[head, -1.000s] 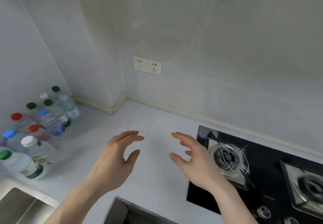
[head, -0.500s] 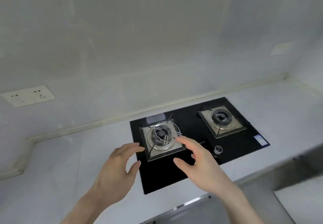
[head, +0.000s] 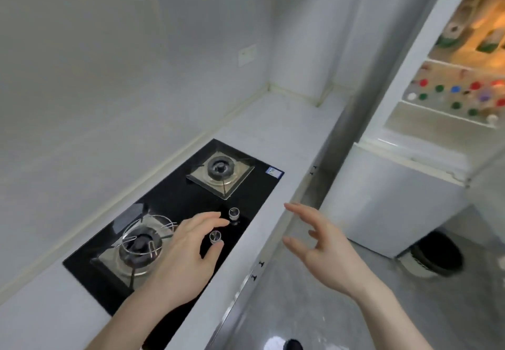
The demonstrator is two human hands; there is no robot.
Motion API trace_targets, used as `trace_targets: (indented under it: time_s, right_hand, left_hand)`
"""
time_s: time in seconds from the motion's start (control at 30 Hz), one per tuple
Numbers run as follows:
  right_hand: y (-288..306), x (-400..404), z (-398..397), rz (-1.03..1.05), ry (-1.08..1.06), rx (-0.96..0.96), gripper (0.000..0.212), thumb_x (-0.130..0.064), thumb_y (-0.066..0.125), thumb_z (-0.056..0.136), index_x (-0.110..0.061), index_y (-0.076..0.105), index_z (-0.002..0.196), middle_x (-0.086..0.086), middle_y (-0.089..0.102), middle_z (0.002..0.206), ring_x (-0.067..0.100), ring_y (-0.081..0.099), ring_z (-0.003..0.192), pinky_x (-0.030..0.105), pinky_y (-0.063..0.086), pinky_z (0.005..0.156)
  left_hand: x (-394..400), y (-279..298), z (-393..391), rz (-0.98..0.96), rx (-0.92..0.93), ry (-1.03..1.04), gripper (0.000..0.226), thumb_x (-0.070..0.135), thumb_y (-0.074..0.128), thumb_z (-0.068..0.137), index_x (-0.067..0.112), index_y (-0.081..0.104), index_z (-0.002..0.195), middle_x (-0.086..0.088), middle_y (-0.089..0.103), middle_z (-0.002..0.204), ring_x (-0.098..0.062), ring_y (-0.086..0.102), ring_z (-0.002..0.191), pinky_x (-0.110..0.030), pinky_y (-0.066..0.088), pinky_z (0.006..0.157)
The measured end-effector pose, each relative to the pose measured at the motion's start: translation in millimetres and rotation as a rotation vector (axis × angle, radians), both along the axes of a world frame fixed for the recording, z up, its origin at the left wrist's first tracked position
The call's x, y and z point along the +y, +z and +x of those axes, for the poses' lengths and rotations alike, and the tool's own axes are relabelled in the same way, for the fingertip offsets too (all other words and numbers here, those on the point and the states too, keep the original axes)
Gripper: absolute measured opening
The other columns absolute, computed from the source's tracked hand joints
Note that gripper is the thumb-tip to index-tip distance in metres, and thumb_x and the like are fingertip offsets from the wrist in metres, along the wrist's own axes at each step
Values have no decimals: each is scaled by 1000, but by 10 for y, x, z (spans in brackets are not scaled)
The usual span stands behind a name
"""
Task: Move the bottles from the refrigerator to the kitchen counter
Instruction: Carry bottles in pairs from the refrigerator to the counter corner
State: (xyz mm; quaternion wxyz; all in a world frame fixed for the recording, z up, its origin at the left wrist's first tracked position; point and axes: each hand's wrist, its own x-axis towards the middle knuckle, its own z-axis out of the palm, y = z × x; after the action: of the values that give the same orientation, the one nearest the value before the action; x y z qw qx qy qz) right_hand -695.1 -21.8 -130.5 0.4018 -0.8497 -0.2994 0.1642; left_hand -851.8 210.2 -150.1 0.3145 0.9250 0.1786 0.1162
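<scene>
Both the left hand (head: 188, 257) and right hand (head: 319, 248) are empty, fingers loosely spread, above the tabletop (head: 284, 131) edge. Many bottles (head: 456, 95) remain on the open refrigerator (head: 404, 82) shelf, so much is left.

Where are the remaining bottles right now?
In the head view, far right: the bottles stand on a shelf of the open refrigerator, beyond the counter's end.

Refrigerator (head: 426, 186) cut off right; bottles (head: 455, 95) inside blurred.
</scene>
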Motion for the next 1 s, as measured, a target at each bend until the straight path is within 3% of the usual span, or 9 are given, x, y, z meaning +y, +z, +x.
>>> trace_targets:
  time_s: [0.13, 0.2, 0.3, 0.43, 0.57, 0.77, 1.0]
  right_hand:
    - [102, -440, 221, 15, -137, -48, 55, -37, 72, 94, -49, 50, 144, -36, 42, 149, -14, 39, 138, 31, 37, 120]
    - [136, -654, 369, 37, -189, -63, 55, -36, 72, 94, -48, 51, 144, -34, 43, 150, -13, 39, 138, 30, 37, 120]
    - [159, -967, 644, 91, -246, -71, 55, -36, 72, 94, -52, 51, 142, -34, 44, 150, -13, 41, 135, 28, 40, 117]
    - [201, -1320, 1096, 122, -273, -93, 53, -36, 72, 94, -56, 50, 138, -39, 42, 148, -17, 39, 135, 24, 41, 114]
    - [272, -1675, 1690, 152, -278, -114, 53, -35, 72, 95, -53, 50, 141, -38, 42, 148, -18, 38, 135, 23, 40, 114]
    - [400, -2234, 2414, 147, -295, -145, 54, -38, 71, 95, -57, 48, 139, -39, 42, 147, -15, 39, 135, 21, 40, 111]
    - [455, -2763, 3081, 157, -378, -185, 56, -37, 73, 93, -53, 50, 142, -43, 39, 146, -11, 42, 136, 25, 42, 111]
  left_hand:
    - [-250, 180, 545, 13, -23, -143, 35, 31, 61, 99, 47, 58, 130, 39, 42, 140, 23, 29, 125, -6, 34, 94]
    - [-412, 250, 821, 20, -45, -205, 35, 31, 60, 99, 46, 57, 131, 38, 41, 141, 24, 25, 128, -13, 40, 95]
    - [-690, 320, 1247, 30, -82, -263, 36, 31, 61, 99, 46, 57, 131, 37, 41, 142, 19, 27, 134, -21, 37, 108]
    - [-1048, 402, 1757, 22, -115, -308, 34, 30, 60, 99, 48, 58, 128, 38, 43, 142, 13, 31, 137, -28, 48, 101]
    - [-1383, 508, 2353, 46, -173, -312, 33, 25, 64, 98, 45, 62, 123, 34, 49, 137, 6, 40, 135, -22, 34, 110]
    - [-1871, 610, 3167, 61, -199, -315, 32, 25, 64, 97, 45, 63, 121, 36, 51, 135, 10, 42, 130, -1, 25, 101]
    - [-2311, 699, 4068, 98, -185, -444, 31, 28, 63, 98, 45, 61, 124, 35, 48, 138, 8, 41, 131, -9, 28, 104]
